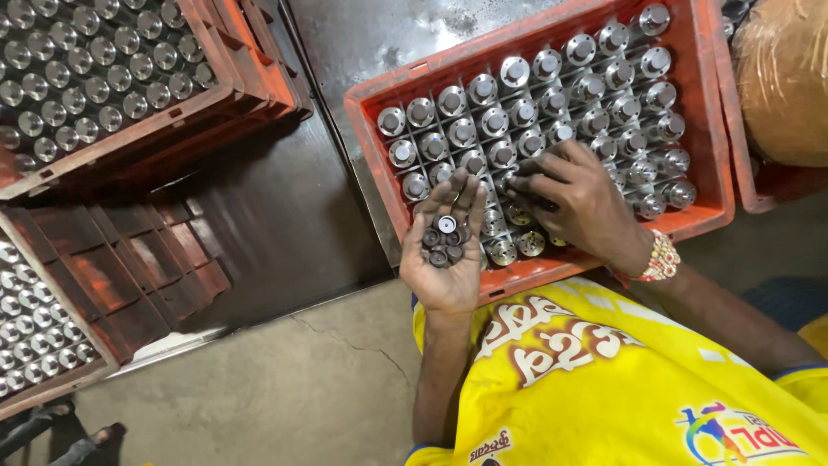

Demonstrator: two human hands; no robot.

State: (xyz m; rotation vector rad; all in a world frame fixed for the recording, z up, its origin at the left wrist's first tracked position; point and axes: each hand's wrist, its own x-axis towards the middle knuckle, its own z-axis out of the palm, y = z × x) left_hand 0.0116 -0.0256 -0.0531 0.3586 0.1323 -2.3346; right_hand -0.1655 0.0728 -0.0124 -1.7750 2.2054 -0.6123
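Rings [443, 242], small dark metal ones, lie heaped in the cupped left hand [448, 250], which is held palm up with its fingers [466, 194] released and only slightly curled; one ring at the top of the heap shows a bright face. The hand hovers over the near rim of an orange crate [711, 129] that sits at about one o'clock from the person's chest.

Inside the crate, flanged steel parts [517, 112] stand upright in close rows. The right hand [578, 198] rests palm down on the rows near the crate's middle, at three o'clock from the left hand, fingers [526, 177] bent down among the parts. They look pinched on something small, perhaps a ring, but the knuckles hide the tips and I cannot tell for sure. A beaded bracelet [660, 257] circles that wrist.

More crates [129, 86] of like parts stand at ten o'clock, well apart, on the concrete floor [285, 380].

The heap is loose and nothing but the open palm keeps it there. A tilt of the left hand, or a nudge from the right wrist working close beside it, could tip rings off; they would drop between the packed parts or roll off over the floor, both awkward places to fish them out of.
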